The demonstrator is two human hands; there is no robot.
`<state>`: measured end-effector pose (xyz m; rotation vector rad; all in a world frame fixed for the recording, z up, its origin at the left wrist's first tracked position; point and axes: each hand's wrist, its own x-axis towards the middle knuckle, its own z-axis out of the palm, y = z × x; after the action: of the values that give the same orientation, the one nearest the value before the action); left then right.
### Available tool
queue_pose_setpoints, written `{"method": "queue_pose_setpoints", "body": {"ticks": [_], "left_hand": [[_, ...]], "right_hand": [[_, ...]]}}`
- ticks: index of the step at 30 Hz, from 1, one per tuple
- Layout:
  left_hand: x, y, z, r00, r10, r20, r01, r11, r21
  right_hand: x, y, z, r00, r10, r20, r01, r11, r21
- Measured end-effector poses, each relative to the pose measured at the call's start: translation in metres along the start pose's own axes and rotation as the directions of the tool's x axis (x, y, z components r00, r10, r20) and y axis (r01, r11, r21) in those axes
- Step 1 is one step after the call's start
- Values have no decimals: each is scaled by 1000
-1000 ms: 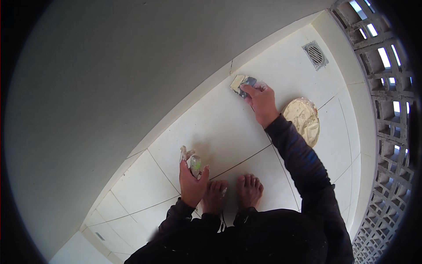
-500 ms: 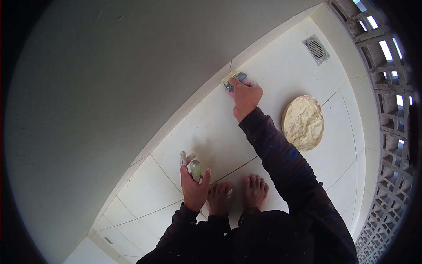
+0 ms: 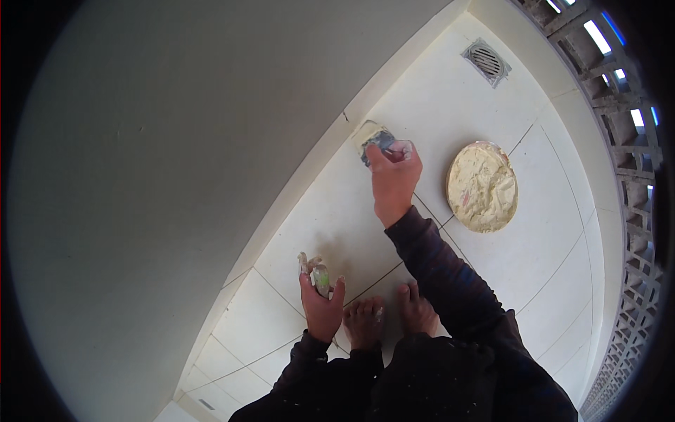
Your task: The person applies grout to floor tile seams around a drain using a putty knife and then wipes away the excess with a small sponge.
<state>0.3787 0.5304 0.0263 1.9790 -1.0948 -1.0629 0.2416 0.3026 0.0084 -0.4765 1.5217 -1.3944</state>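
My right hand (image 3: pixel 397 167) grips a dark grey flat scraper (image 3: pixel 380 138) between thumb and fingers. Cream paste (image 3: pixel 365 131) coats its far edge, which is at the floor close to the skirting tiles (image 3: pixel 320 158). To the right of that hand, a round shallow container of cream paste (image 3: pixel 484 188) rests on the floor. Lower left, my left hand (image 3: pixel 323 306) is curled around a small rounded, greyish object with a green patch (image 3: pixel 322 279); its kind is unclear. Pale paste smears the fingertips of this hand.
White floor tiles (image 3: pixel 309 225) with dark joints run beneath me. A grey wall (image 3: pixel 155 183) rises on the left. Near the far corner lies a floor drain (image 3: pixel 486 62). Openwork blocks (image 3: pixel 626 151) border the right side. My bare feet (image 3: pixel 365 320) stand below my hands.
My right hand has drawn the scraper slightly back from the skirting, onto the floor tile. The view has shifted a little. My left hand keeps its hold.
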Motion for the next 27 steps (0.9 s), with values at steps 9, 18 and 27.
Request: {"method": "queue_pose_setpoints", "body": {"ticks": [9, 18, 27], "left_hand": [[-3, 17, 0, 996, -89, -12, 87, 990, -112], [-7, 15, -6, 999, -36, -39, 34, 998, -59], [-3, 9, -4, 999, -2, -44, 2, 1000, -18]], "right_hand": [[31, 37, 18, 987, 62, -146, -58, 998, 36], [23, 25, 36, 993, 46, -110, -30, 990, 135], [-12, 30, 52, 934, -334, -129, 351, 925, 144]]}}
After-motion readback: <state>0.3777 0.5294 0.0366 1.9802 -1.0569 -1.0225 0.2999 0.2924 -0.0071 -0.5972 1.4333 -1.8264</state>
